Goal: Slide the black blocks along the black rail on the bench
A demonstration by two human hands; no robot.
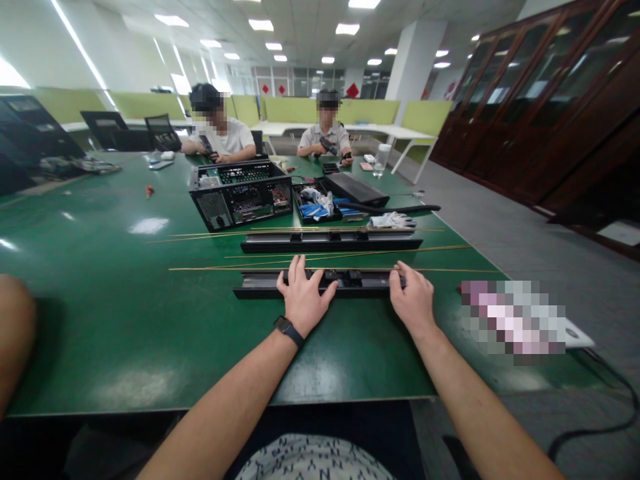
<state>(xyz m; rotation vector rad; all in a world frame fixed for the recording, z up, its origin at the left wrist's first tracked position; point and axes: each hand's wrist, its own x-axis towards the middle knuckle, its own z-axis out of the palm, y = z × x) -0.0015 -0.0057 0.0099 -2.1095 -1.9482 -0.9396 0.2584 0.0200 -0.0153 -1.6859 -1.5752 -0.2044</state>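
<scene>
A long black rail [367,291] with small black blocks [354,277] along its channel lies crosswise on the green table in front of me. Across its left part my left hand [306,297] rests palm down, fingers spread, with a dark watch on the wrist. At the rail's right end my right hand [414,297] is closed, with curled fingers and thumb on that end, which they hide. A thin golden rod [210,269] runs along the rail's far side, passing close to both hands' fingertips. Beyond it lies a second black rail [325,247] with more thin rods.
An opened black computer case [243,197] and a black tray [300,212] of blue-white gloves stand farther back. A white glove [393,221] and black tube [400,209] lie nearby. A blurred-out device [515,317] sits right. Two people sit opposite; someone's arm [15,333] shows left.
</scene>
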